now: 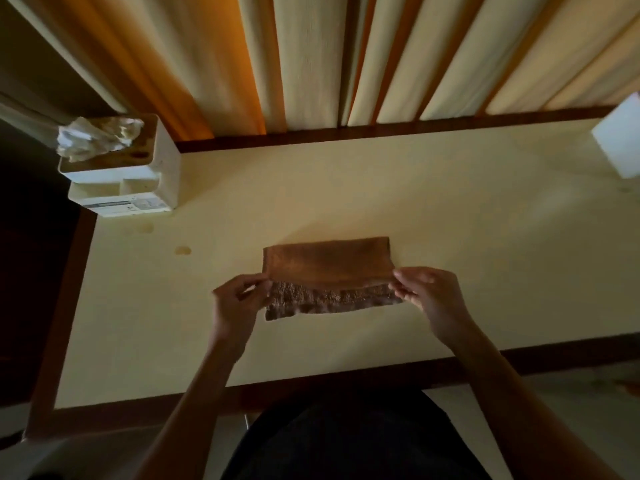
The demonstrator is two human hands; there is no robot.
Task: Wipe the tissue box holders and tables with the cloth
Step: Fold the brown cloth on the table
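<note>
Near the worktop's (450, 209) front edge, our left hand (235, 306) and right hand (429, 299) pinch the brown cloth's (325, 265) ends; stains (182, 250) by the corner tissue box holder (138, 174) suggest wiping has barely begun.

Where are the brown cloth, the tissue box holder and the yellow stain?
brown cloth (327, 263): head view, smooth folded top layer.
tissue box holder (168, 168): head view, white side wall.
yellow stain (183, 250): head view, its middle.

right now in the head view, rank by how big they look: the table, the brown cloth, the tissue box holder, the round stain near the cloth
1. table
2. brown cloth, held at both ends by the hands
3. tissue box holder, close to the cloth in apparent size, so this order is unsure
4. round stain
</note>
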